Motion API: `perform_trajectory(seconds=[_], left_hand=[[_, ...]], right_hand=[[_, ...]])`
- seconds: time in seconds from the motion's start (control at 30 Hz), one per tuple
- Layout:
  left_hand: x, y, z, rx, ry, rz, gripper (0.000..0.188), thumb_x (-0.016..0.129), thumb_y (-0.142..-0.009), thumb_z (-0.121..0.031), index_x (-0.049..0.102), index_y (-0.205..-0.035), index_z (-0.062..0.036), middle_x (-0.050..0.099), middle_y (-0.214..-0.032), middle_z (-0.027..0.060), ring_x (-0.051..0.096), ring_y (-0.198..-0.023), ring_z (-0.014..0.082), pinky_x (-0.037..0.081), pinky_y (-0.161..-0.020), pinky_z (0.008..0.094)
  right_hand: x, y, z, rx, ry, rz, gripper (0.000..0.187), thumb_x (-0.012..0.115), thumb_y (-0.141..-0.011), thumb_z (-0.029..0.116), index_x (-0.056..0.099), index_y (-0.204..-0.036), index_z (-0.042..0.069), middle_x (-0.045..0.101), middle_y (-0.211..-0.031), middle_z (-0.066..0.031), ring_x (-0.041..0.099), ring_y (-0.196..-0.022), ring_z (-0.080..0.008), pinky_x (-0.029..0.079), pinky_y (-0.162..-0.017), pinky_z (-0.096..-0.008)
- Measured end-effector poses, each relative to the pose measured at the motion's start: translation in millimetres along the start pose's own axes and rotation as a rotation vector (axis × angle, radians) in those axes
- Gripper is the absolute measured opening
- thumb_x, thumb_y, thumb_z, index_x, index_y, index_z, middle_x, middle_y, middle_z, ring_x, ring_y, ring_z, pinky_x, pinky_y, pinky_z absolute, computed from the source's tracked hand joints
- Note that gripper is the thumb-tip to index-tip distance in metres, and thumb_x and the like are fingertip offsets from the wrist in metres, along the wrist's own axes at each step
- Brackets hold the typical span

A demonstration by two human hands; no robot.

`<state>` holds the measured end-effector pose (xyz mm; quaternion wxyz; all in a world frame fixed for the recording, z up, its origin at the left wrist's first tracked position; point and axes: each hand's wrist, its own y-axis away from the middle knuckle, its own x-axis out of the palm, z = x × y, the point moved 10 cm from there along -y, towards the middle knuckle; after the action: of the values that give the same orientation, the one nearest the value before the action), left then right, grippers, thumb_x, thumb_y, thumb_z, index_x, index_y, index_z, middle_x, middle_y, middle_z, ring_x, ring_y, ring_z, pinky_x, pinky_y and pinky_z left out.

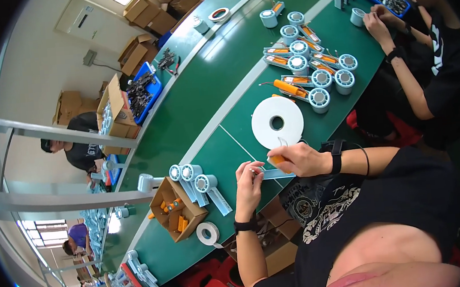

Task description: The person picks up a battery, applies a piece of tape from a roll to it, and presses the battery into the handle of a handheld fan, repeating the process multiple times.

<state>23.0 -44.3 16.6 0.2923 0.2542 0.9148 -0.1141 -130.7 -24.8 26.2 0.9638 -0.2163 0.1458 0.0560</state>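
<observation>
Near the table's front edge, my left hand (pixel 248 188) pinches one end of a light blue fan handle (pixel 279 173). Close to its other end, my right hand (pixel 300 160) is closed on an orange cylindrical battery (pixel 278 159), partly covered by the fingers. The handle spans the gap between both hands; whether the battery touches it I cannot tell. Just beyond my right hand lies a large white roll of tape (pixel 263 113). Left of my left hand, several light blue handheld fans (pixel 206 184) lie beside a cardboard box (pixel 195 227) with orange batteries (pixel 182 223) inside.
A smaller white tape roll (pixel 208 233) lies at the front edge. Several opened fans with orange batteries (pixel 291 87) cluster beyond the large roll. A co-worker's hands (pixel 381 23) work at the far right near a blue tray (pixel 405 9). A grey rail (pixel 231 97) runs along the green table.
</observation>
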Motion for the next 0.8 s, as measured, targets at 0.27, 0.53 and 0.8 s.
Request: perform_trajectory(seconds=[0.27, 0.53, 0.8], left_hand=[[-4, -3, -3, -0.009, -0.033, -0.003, 0.003, 0.056, -0.091, -0.001, 0.053, -0.091, -0.0018, 0.064, -0.117, 0.0098, 0.048, -0.116, 0.0291, 0.039, -0.099, 0.0381], [3, 2, 2, -0.047, -0.061, 0.028, 0.004, 0.056, -0.091, -0.001, 0.053, -0.093, -0.0022, 0.062, -0.121, 0.0111, 0.048, -0.117, 0.0298, 0.039, -0.101, 0.0394], [-1, 12, -35, 0.245, -0.399, -0.005, 0.015, 0.063, -0.085, 0.001, 0.056, -0.098, -0.0032, 0.057, -0.124, 0.0113, 0.047, -0.122, 0.0352, 0.041, -0.100, 0.0410]], right_hand=[[28, 26, 39, -0.622, 0.330, 0.215, 0.033, 0.067, -0.084, 0.019, 0.056, -0.114, 0.009, 0.054, -0.079, -0.0047, 0.061, -0.070, -0.0201, 0.050, -0.060, -0.0313], [58, 8, 23, -0.518, 0.585, 0.369, 0.023, 0.061, -0.083, 0.017, 0.057, -0.105, 0.012, 0.057, -0.084, -0.0062, 0.063, -0.072, -0.0225, 0.052, -0.062, -0.0358], [73, 9, 12, -0.533, 0.600, 0.392, 0.026, 0.061, -0.083, 0.018, 0.057, -0.109, 0.014, 0.059, -0.092, -0.0111, 0.065, -0.073, -0.0293, 0.052, -0.059, -0.0416]])
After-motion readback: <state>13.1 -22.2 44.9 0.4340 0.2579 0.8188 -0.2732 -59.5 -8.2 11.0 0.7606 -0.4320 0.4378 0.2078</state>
